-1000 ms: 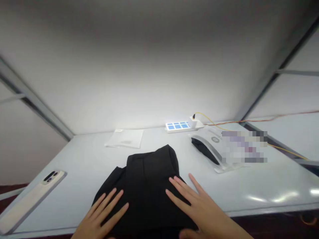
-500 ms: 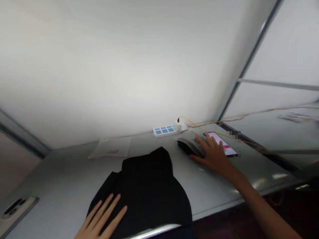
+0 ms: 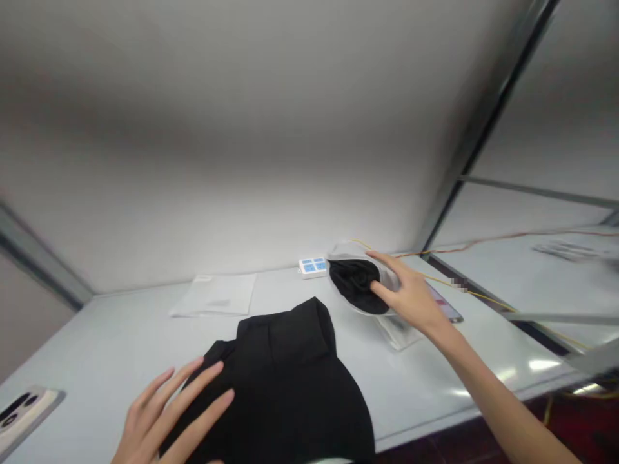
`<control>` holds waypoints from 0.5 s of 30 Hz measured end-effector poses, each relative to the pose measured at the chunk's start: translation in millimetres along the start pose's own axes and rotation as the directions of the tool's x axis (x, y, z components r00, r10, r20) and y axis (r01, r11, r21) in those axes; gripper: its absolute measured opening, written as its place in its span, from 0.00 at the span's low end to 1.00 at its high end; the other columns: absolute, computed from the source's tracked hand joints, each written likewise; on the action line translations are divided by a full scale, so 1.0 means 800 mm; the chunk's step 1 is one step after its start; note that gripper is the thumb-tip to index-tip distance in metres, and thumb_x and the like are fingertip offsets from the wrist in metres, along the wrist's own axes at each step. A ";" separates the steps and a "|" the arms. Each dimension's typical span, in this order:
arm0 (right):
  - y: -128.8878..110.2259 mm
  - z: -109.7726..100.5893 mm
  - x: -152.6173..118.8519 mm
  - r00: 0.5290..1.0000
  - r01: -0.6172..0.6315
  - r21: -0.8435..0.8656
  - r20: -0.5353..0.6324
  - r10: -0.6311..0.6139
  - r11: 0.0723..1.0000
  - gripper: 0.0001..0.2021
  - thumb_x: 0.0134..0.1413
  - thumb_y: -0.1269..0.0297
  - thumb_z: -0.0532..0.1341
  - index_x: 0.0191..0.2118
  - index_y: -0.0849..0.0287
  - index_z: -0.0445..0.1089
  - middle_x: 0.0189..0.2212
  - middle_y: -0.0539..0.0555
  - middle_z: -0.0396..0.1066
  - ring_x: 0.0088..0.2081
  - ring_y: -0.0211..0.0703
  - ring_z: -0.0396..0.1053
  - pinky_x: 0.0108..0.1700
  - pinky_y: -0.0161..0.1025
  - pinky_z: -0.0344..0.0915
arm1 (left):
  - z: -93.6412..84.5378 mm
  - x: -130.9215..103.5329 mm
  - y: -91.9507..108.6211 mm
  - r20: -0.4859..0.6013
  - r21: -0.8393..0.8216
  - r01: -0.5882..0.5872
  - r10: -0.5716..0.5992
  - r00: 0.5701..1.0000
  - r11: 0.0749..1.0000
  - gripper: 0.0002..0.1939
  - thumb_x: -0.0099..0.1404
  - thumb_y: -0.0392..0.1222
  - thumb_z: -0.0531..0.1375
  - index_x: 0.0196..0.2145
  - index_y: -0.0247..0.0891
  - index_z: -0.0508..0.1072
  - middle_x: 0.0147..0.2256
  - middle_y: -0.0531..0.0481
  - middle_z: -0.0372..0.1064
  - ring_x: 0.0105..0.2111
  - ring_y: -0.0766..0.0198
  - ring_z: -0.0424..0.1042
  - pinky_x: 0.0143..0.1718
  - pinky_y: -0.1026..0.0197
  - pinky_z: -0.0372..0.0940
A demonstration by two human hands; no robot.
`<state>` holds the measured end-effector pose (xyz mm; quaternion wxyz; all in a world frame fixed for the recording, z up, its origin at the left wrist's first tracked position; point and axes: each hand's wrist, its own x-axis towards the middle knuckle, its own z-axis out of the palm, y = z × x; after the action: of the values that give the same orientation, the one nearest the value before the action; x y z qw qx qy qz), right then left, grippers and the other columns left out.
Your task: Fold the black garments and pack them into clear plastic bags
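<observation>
Black folded cloth [image 3: 290, 386], which looks like a garment, lies at the table's front. My left hand [image 3: 169, 412] is over its left side with fingers spread; whether they touch it I cannot tell. Farther right, my right hand [image 3: 406, 290] grips the edge of a whitish plastic bag [image 3: 389, 277], thumb at its mouth and fingers behind. Black cloth [image 3: 355, 283] shows inside the bag's open end, which is lifted and faces left. A pale flap hangs beneath the bag onto the table.
A flat whitish packet [image 3: 215, 295] lies at the back of the table [image 3: 116, 348]. Near the wall is a power strip [image 3: 313, 267], partly behind the bag. A phone [image 3: 22, 412] lies at left; another phone [image 3: 447, 306] shows past my right hand. A yellow cable [image 3: 476, 296] crosses the right side.
My right hand has closed on the plastic bag and raised it, tilting its mouth up. My left hand has shifted slightly left on the black cloth.
</observation>
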<state>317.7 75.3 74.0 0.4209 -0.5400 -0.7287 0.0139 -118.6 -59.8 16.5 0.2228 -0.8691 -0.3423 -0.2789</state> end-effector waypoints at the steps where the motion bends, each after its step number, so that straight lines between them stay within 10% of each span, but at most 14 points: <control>1: -0.015 0.010 0.014 0.996 0.005 0.078 0.087 -0.011 0.997 0.27 0.54 0.62 0.61 0.61 0.54 0.69 0.59 0.57 0.71 0.60 0.56 0.68 0.65 0.55 0.60 | -0.004 0.026 -0.004 -0.026 -0.026 0.052 -0.053 0.998 0.998 0.23 0.72 0.45 0.58 0.63 0.48 0.68 0.64 0.44 0.64 0.65 0.47 0.61 0.66 0.45 0.56; 7: -0.070 0.123 0.068 0.773 0.070 0.454 0.538 -0.336 0.888 0.27 0.50 0.67 0.64 0.58 0.53 0.72 0.59 0.56 0.72 0.60 0.55 0.68 0.65 0.55 0.60 | 0.051 0.151 -0.042 0.006 -0.040 -0.083 0.083 0.997 0.996 0.25 0.69 0.40 0.63 0.63 0.45 0.67 0.67 0.37 0.57 0.67 0.42 0.56 0.61 0.39 0.60; 11: -0.069 0.176 0.060 0.720 0.080 0.538 0.551 -0.422 0.839 0.24 0.53 0.66 0.65 0.57 0.56 0.73 0.57 0.57 0.74 0.58 0.56 0.71 0.63 0.54 0.63 | 0.098 0.142 -0.059 0.272 0.015 -0.201 0.189 0.943 0.980 0.35 0.65 0.49 0.67 0.66 0.41 0.61 0.69 0.37 0.54 0.68 0.39 0.53 0.63 0.37 0.56; 15: -0.053 0.187 0.040 0.751 0.080 0.554 0.513 -0.416 0.829 0.22 0.61 0.57 0.62 0.60 0.53 0.71 0.59 0.56 0.72 0.61 0.52 0.68 0.66 0.52 0.60 | 0.115 0.117 -0.051 0.239 0.089 -0.092 0.068 0.969 0.992 0.38 0.66 0.49 0.65 0.68 0.34 0.57 0.68 0.36 0.56 0.70 0.40 0.50 0.65 0.38 0.53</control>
<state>188.6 148.1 16.9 0.2832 -0.2721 -0.8629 0.3180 -60.2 64.5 15.5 0.2345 -0.8971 -0.3443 -0.1472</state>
